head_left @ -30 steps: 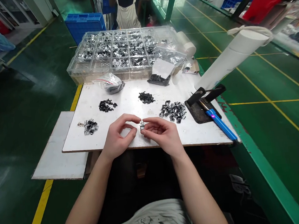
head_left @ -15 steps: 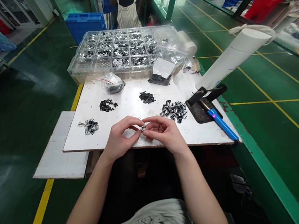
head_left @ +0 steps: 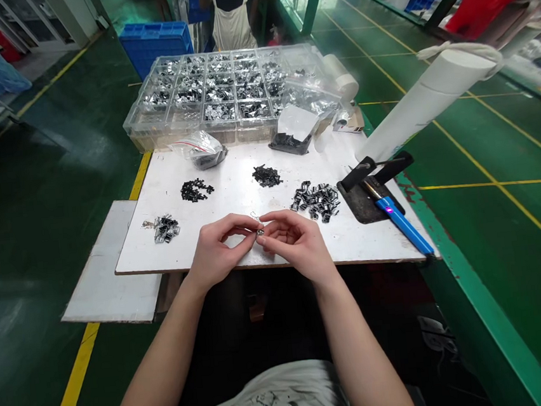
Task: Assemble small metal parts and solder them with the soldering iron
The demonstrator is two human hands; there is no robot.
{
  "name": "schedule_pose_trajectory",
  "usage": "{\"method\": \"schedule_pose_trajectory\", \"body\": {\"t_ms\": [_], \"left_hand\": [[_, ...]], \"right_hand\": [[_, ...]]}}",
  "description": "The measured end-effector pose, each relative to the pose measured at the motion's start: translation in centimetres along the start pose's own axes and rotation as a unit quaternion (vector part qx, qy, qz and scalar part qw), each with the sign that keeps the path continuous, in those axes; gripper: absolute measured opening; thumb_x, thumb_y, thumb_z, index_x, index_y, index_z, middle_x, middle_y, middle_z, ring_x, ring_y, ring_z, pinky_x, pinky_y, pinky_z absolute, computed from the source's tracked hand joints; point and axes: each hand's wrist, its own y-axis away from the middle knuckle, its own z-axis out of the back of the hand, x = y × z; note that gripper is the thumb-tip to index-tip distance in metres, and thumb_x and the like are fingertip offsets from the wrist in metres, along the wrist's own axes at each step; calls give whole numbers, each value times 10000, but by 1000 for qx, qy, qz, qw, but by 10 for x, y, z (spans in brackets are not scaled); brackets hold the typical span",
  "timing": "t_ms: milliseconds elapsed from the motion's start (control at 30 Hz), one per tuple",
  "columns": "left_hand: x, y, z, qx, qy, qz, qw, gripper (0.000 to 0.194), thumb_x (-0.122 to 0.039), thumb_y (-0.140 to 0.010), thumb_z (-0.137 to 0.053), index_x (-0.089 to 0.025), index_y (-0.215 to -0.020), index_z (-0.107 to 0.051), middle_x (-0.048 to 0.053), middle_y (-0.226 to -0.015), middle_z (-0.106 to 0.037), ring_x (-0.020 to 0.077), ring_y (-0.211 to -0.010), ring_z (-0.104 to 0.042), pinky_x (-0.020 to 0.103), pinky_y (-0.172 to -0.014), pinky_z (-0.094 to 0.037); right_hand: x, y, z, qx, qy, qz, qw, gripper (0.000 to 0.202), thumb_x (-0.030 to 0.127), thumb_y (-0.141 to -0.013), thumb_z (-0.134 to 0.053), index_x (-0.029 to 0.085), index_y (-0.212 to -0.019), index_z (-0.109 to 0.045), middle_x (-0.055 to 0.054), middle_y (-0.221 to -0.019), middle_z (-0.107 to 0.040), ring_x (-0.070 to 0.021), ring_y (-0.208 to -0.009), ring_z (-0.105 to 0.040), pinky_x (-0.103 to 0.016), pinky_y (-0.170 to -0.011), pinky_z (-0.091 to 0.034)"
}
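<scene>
Between my fingertips, near the front edge of the white board (head_left: 232, 197), is a small metallic piece (head_left: 260, 232). My left hand (head_left: 220, 249) pinches it from the left with thumb and forefinger. My right hand (head_left: 295, 239) closes on it from the right, its other fingers curled behind. Fingertips hide much of the piece. Beyond my hands lie a pile of small black parts (head_left: 266, 176) and a looser black pile (head_left: 196, 190). Shiny dark clips (head_left: 315, 201) are heaped right of my right hand, and clear and silvery pieces (head_left: 166, 228) lie to the left.
A blue pen-like tool (head_left: 404, 225) rests on a black holder (head_left: 354, 202) at right. A clear compartment box (head_left: 148, 122) spans the back, with bags (head_left: 205, 150) before it. A white roll (head_left: 428, 105) leans at right. A person (head_left: 232, 15) is beyond.
The small piece has turned between my fingertips, and less of it shows. My fingertips have come slightly closer together. The view has shifted very slightly.
</scene>
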Motion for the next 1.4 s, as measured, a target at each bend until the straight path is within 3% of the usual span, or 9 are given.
{"method": "schedule_pose_trajectory", "body": {"t_ms": [200,333,633,867,1067,1400], "left_hand": [[3,0,1,-16,14,21,1000,124,-128,-852,-725,-169,-969,-729,41,-949,-750,166,-895,-729,266,-849,-612],[4,0,1,-20,26,30,999,125,-137,-849,-734,-169,-970,-729,41,-948,-747,168,-896,-729,271,-859,-610],[2,0,1,-30,9,25,999,123,-157,-840,-755,-176,-961,-737,33,-932,-760,161,-878,-736,263,-851,-619],[4,1,0,-37,24,42,998,134,-197,-816,-790,-171,-937,-739,41,-908,-781,188,-865,-764,306,-869,-640],[5,2,0,-44,10,45,998,127,-201,-809,-796,-183,-925,-748,27,-897,-787,183,-849,-770,293,-863,-644],[4,2,-1,-42,-2,49,998,131,-242,-823,-781,-163,-919,-741,48,-902,-780,197,-844,-766,320,-868,-648]], "right_hand": [[-5,6,-5,-52,130,123,982,164,249,-838,-764,218,-997,-737,-34,-907,-711,-140,-767,-658,-259,-643,-560],[-6,7,-6,-46,191,182,963,184,206,-880,-711,229,-1059,-746,-37,-935,-715,-137,-764,-661,-262,-630,-566],[-7,7,-6,-62,200,176,962,166,156,-886,-686,222,-1023,-754,-41,-956,-726,-144,-784,-679,-260,-641,-570],[-12,8,-7,-94,233,257,933,277,91,-890,-662,253,-1085,-775,-58,-1040,-707,-155,-858,-688,-261,-632,-587],[-15,8,-9,-111,256,300,912,301,77,-892,-662,273,-1094,-770,-45,-1015,-738,-167,-888,-708,-297,-739,-606],[-17,10,-10,-118,282,288,907,271,142,-912,-644,270,-1120,-761,-69,-1022,-737,-181,-862,-706,-321,-733,-616]]}}
